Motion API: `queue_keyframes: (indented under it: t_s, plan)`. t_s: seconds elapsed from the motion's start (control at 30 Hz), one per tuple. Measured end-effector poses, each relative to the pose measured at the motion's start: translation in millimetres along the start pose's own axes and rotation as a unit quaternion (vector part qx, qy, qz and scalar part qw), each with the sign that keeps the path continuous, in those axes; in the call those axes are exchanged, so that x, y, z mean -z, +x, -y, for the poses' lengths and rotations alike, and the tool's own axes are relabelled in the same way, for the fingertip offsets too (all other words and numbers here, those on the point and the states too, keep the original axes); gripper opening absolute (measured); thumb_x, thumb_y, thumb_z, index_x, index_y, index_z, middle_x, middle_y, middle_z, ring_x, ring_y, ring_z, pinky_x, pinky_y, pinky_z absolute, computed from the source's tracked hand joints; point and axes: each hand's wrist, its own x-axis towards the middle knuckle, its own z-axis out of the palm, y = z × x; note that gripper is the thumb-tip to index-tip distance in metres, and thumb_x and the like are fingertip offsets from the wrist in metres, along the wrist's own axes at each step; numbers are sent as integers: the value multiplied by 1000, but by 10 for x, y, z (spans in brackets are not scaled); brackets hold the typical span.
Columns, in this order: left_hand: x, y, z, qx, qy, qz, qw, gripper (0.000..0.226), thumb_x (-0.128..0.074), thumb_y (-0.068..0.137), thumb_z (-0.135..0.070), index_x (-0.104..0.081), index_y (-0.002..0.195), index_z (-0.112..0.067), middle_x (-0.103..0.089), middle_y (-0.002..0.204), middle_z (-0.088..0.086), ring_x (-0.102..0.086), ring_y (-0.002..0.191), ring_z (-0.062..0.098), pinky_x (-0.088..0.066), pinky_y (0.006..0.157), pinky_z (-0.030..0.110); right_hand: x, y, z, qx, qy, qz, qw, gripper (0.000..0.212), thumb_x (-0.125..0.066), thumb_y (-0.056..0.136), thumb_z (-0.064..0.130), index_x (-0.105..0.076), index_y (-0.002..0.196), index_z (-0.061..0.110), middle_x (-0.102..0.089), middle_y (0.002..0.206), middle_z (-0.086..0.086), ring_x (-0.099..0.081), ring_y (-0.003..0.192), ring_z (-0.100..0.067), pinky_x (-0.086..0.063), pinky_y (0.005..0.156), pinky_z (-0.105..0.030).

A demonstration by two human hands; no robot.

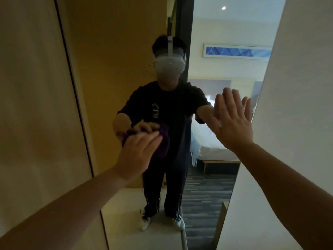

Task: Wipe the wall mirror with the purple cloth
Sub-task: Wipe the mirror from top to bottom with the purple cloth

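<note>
A tall wall mirror (pixel 115 69) fills the middle of the head view, between two pale wall panels. My left hand (pixel 138 154) presses a bunched purple cloth (pixel 163 143) flat against the glass at mid height, fingers spread over it. Most of the cloth is hidden under the hand, and its right edge shows. My right hand (pixel 232 120) rests flat on the mirror near its right edge, fingers apart and holding nothing. The glass reflects a person in dark clothes wearing a white headset.
A beige wall panel (pixel 36 105) borders the mirror on the left, a white one (pixel 297 87) on the right. The reflection shows a bed with white sheets, striped dark carpet and a blue picture on the far wall.
</note>
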Motion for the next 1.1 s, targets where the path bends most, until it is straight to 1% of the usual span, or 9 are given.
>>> queue_keyframes:
  t_s: [0.17,0.3,0.47,0.63,0.7,0.83,0.9,1.0,1.1]
  plan:
    - [288,1653,213,31,45,-105,993,50,-64,90,-9,-50,138,-5,-55,139,17,-46,124,33,-38,102,46,-76,-1,-54,16,-21,-15,1000,65,-41,104,42,-22,156,9,-12,165,-15,5,153,-30,4,122,-54]
    - [206,2333,210,35,114,-56,991,53,-51,97,-26,-44,146,-8,-42,153,15,-39,140,34,-31,112,48,-148,-9,-118,31,-17,-39,999,65,-40,103,43,-21,157,10,-11,165,-13,3,153,-30,4,122,-53]
    - [-150,1820,24,-6,162,-7,987,61,-44,101,-37,-31,153,-8,-29,160,15,-27,148,32,-19,120,49,-231,-6,-140,42,1,-79,996,63,-35,103,44,-23,156,11,-14,163,-13,-3,152,-31,-1,122,-55]
    - [-567,498,-359,-81,135,41,987,62,-43,100,-29,-26,155,-5,-29,160,17,-25,149,36,-27,117,56,-285,-1,-157,47,11,-116,992,61,-41,103,39,-30,154,9,-22,162,-15,-8,151,-31,-5,121,-56]
    - [-748,-51,-502,-103,145,68,982,65,-42,100,-29,-19,157,-8,-26,161,13,-21,150,33,-23,118,54,-295,-5,-145,46,7,-122,991,61,-42,102,39,-30,154,9,-22,161,-15,-8,151,-30,-5,120,-56]
    - [-896,-795,-747,-135,139,102,976,53,-32,105,-23,-26,157,-13,-29,161,4,-22,150,27,-23,118,47,-272,-7,-142,39,2,-98,994,62,-40,103,39,-25,155,9,-19,163,-14,-4,151,-29,-5,120,-57]
    - [-854,-832,-785,-127,113,106,980,47,-32,106,-19,-35,154,-17,-35,158,1,-31,146,24,-32,112,44,-211,-7,-137,45,19,-86,995,61,-37,104,38,-24,155,9,-19,163,-16,-5,151,-31,-5,121,-57]
    - [-724,-597,-806,-105,62,103,987,36,-40,105,-14,-53,139,-18,-53,146,0,-52,125,23,-48,88,42,-90,-101,-170,34,47,-55,997,59,-35,106,35,-20,157,9,-12,164,-14,-3,153,-32,-4,123,-56]
    - [-557,-155,-789,-64,13,79,995,35,-40,103,-8,-54,135,-14,-60,136,6,-58,110,28,-49,80,42,-65,-399,-317,-32,37,-14,999,62,-34,106,36,-13,158,10,-5,166,-12,3,153,-28,-1,122,-55]
